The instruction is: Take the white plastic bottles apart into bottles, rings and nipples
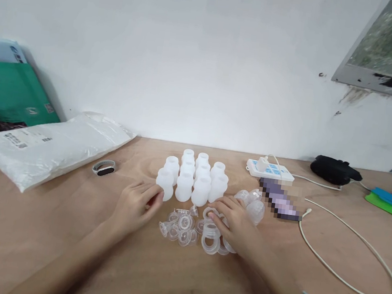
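My left hand [138, 204] rests on the table, its fingers loosely curled with a gap to the thumb, beside the front-left white bottle [164, 184]. Several such translucent white bottles with narrow necks stand upright in a close group. My right hand [235, 219] lies with fingers stretched over a pile of clear plastic rings [209, 244], its fingertips touching or just above them. Between the hands lies a heap of small clear funnel-shaped parts [185, 222]. Clear round domes [255, 211] sit beyond my right hand, which partly hides them. Neither hand visibly grips anything.
At left lie a white plastic parcel [58, 148] and a fitness band [104, 168]. On the right are a power strip [282, 173], a pixelated phone [279, 199], a white cable [360, 241], a black case [335, 170] and coloured sheets [391, 201]. A wall borders the table's back.
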Tool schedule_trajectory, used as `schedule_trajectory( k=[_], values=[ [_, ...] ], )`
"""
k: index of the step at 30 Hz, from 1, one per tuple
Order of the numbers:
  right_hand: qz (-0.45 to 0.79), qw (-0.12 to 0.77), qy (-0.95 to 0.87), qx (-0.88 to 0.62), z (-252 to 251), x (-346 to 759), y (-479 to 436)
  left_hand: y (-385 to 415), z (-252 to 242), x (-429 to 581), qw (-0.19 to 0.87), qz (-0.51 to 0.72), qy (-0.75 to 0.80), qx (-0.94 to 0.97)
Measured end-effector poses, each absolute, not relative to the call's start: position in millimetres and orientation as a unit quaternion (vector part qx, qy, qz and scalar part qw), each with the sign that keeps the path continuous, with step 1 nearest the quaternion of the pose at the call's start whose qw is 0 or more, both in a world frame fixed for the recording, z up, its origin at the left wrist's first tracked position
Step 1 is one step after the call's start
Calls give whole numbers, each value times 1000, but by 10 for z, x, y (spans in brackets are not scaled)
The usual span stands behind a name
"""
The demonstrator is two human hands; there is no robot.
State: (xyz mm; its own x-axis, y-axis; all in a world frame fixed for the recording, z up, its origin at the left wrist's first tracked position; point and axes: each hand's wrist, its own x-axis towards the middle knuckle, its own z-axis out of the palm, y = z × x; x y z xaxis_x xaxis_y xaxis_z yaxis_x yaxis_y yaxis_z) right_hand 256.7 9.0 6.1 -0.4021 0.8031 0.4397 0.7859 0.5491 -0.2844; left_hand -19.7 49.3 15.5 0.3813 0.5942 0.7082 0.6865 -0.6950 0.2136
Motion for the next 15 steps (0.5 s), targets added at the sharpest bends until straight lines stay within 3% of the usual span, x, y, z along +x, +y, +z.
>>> schedule_trajectory(
  k=[8, 15],
  values=[
    [-12, 374, -798, -473, 122, 2638, 113, 618, -58, -243, -38, -441, -473, -762],
    [-15, 358, -814, -457, 82, 2594, 82, 635, -150, -145, -157, -306, -448, -825]
  ],
)
